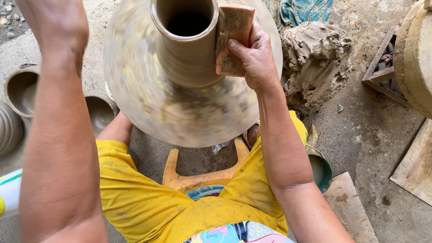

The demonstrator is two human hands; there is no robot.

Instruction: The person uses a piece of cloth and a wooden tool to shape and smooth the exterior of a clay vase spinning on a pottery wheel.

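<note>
The left hand (58,22) at upper left is cut off by the top edge, fingers out of view. The spinning wheel (180,112) is motion-blurred, its surface unreadable. The sponge (234,38) hides part of the pot's neck (186,49). At upper right, a round slab (416,58) runs past the edge.

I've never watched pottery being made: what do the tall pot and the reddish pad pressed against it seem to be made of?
The tall pot looks like wet grey-brown clay: smooth, slightly glossy, same colour as the clay lump nearby. The reddish pad in the right hand seems a sponge or foam block, porous and clay-smeared, though I can't be sure.
</note>
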